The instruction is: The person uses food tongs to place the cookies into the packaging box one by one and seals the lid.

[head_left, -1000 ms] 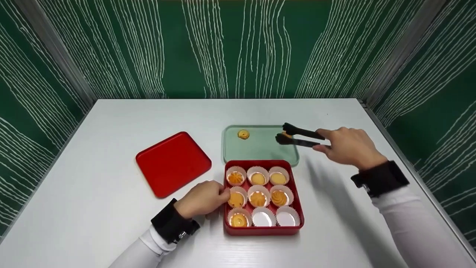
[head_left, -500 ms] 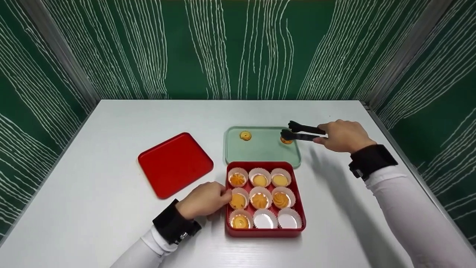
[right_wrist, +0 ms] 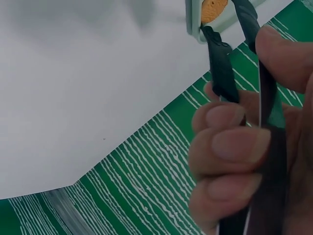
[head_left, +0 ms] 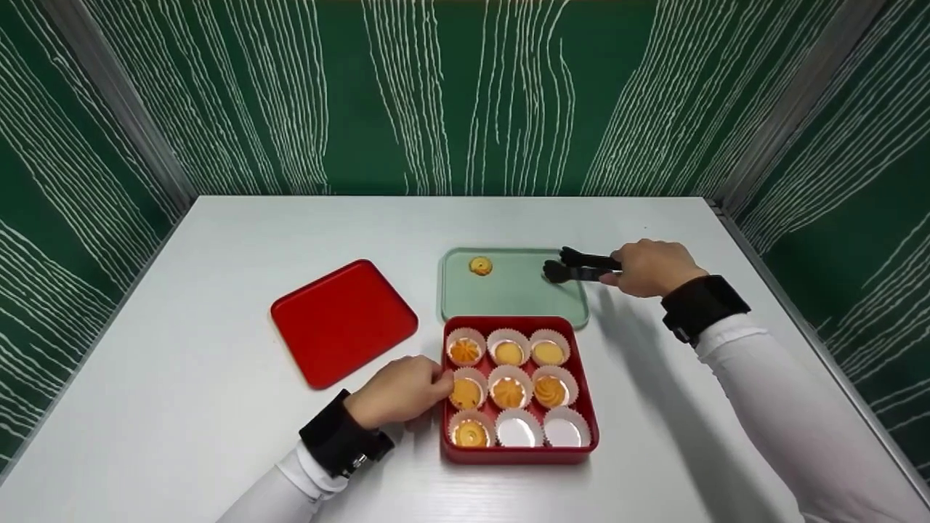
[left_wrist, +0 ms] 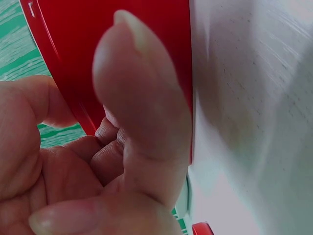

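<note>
My right hand [head_left: 654, 267] holds a pair of black tongs [head_left: 592, 260] over the right end of the pale green tray [head_left: 512, 290]. In the right wrist view a cookie [right_wrist: 213, 10] lies between the parted tong tips; in the head view the tongs hide it. A second cookie [head_left: 480, 266] sits at the tray's back left. In front of the tray stands a red box [head_left: 519, 455] with rows of white paper cups. Most cups hold a cookie; the middle paper cup [head_left: 518, 430] and right paper cup [head_left: 566, 430] of the front row show none. My left hand [head_left: 398, 391] grips the box's left wall.
A flat red lid or tray [head_left: 345, 323] lies at an angle on the white table [head_left: 182, 378], left of the box. Green panels [head_left: 392, 94] with white wavy lines rise behind the table and along both sides.
My right hand drew back slightly with the tongs, then moved left and lowered them around the right-hand cookie. My left hand stays on the box.
</note>
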Tool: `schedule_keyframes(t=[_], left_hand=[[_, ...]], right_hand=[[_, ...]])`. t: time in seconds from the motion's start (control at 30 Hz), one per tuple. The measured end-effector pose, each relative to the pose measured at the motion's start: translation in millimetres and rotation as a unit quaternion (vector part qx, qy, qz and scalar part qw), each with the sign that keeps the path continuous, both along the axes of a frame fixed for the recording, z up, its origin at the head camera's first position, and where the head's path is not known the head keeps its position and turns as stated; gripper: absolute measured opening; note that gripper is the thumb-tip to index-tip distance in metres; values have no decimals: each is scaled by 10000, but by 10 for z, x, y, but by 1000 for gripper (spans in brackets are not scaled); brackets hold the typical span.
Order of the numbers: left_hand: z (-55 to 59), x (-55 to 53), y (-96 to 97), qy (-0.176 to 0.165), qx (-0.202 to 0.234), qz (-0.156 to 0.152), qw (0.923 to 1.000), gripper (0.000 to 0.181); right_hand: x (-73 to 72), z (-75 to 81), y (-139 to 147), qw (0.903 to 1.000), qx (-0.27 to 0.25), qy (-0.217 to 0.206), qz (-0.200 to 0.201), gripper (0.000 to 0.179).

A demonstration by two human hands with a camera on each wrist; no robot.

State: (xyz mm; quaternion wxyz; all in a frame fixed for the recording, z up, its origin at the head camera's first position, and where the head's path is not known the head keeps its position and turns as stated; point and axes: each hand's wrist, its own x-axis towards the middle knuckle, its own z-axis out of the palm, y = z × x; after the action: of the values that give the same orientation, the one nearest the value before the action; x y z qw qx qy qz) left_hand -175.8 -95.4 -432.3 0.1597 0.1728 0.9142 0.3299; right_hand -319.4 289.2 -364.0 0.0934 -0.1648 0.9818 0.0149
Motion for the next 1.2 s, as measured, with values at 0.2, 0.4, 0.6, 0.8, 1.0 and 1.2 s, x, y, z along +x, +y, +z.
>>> schedule_keyframes(t=[0.2,0.4,0.6,0.8,1.0,1.2], left_hand=[[-4,-6,8,44,-55,-49,10000,40],[-18,-5,8,32,-63,-44,10000,40],[-11,5,8,-58,-55,17,10000,39],[-1,19,9,-60,-53,32,10000,39],[4,22,6,-35,-85,44,9999,39],[0,18,4,-41,-121,72,9999,39]], right_hand=[[0,-6,-46,9999,-37,92,28,23],[10,-9,-62,9999,-35,156,48,24],[44,-1,-58,9999,-93,108,39,23],[131,49,-41,9996,-278,101,-30,25],[356,161,-42,9976,-548,419,71,41],[700,241,-74,9922,-826,838,415,38]])
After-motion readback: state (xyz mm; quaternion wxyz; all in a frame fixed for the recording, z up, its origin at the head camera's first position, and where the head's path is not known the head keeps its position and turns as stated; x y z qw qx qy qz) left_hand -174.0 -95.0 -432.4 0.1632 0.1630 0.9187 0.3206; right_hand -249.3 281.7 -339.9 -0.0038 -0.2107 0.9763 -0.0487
